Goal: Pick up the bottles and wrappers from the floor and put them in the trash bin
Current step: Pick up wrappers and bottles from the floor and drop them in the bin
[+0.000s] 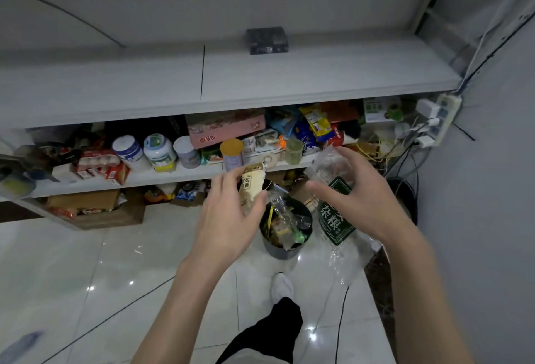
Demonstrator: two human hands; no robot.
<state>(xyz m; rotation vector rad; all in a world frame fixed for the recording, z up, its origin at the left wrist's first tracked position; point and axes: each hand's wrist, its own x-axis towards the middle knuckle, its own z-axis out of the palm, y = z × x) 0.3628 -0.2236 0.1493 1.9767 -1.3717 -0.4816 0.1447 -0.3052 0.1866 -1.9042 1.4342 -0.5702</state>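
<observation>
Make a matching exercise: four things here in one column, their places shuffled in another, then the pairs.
1 cream paper wrapper
2 clear plastic bag with green label
3 dark round trash bin
4 dark rectangular box

A on the white shelf top
B pinched in the left hand
C on the tiled floor
D by the right hand

Pairs: 1-B, 2-D, 3-C, 4-A

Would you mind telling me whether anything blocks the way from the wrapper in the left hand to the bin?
Nothing visible does. The left hand holds the wrapper above and just left of the bin, which is lidless. Trash already fills the bin to its rim. The right hand's bag hangs right of the bin.
</observation>
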